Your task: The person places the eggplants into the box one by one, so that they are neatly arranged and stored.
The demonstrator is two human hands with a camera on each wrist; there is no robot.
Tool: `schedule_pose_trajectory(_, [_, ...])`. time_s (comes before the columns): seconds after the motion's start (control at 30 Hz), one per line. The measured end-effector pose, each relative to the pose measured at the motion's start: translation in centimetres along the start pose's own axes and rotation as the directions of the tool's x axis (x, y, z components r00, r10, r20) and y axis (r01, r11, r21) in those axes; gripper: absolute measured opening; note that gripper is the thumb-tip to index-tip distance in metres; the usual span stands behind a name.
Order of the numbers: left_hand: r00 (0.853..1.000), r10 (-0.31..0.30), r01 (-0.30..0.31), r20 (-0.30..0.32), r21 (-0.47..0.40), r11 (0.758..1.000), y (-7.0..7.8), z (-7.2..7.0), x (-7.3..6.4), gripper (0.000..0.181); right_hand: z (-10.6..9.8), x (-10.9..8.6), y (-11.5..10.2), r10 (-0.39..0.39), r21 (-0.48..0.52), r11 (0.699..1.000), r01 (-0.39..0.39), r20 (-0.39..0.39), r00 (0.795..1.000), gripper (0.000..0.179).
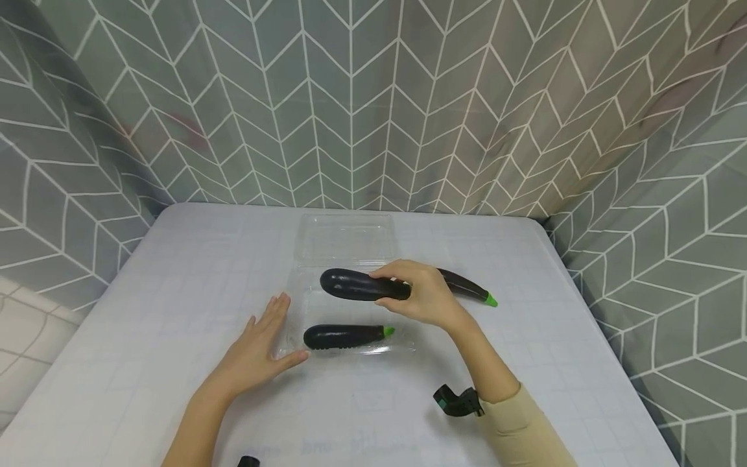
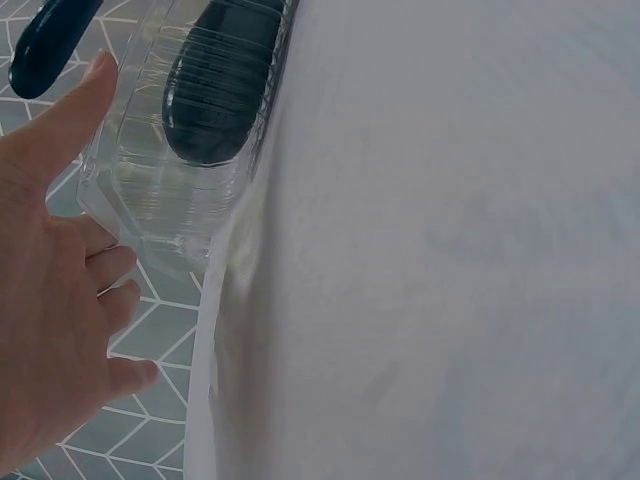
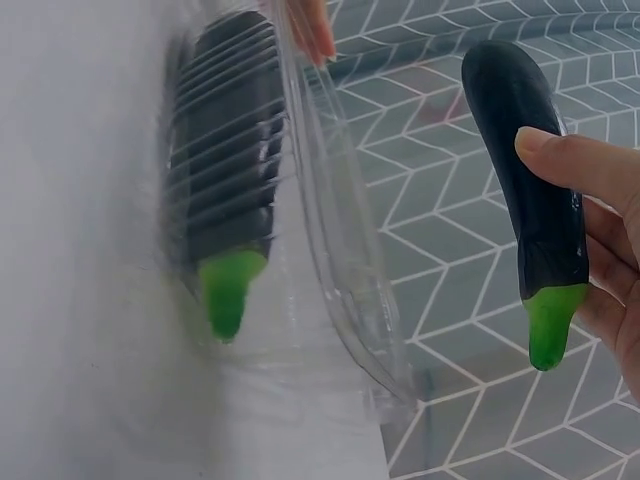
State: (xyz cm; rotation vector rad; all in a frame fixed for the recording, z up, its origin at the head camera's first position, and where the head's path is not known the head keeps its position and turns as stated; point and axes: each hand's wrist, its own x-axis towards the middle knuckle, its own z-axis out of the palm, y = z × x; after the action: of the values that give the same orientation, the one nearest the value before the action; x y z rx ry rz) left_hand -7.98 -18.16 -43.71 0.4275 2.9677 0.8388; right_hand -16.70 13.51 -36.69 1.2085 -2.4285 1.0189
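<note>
Eggplant, one, dark [image 1: 350, 284]: at frame centre above an open clear tray [image 1: 315, 312], pinched round its body by the right hand [image 1: 425, 293], a grip apparently chosen to keep it level. Second eggplant [image 1: 344, 336], lying lengthwise in the tray's lower part, seemingly to suit its shape; third [image 1: 465, 285], partly hidden, right of centre on the bench [image 1: 175, 279]. Left hand [image 1: 253, 353], fingers spread wide, at the tray's left edge, perhaps to steady it.
</note>
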Motion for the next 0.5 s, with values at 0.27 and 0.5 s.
schedule_pose_trajectory(0.27, [1.0,0.002,-0.002,-0.003,0.008,1.0,0.0,0.1,0.2,0.106,1.8,0.1,0.6,0.034,0.017,0.999,-0.035,0.043,0.999,0.041])
schedule_pose_trajectory(0.5, [1.0,0.0,0.0,0.001,-0.007,1.0,-0.1,0.1,0.0,0.107,4.0,0.1,0.7,0.072,0.035,0.997,-0.075,0.087,0.994,0.041])
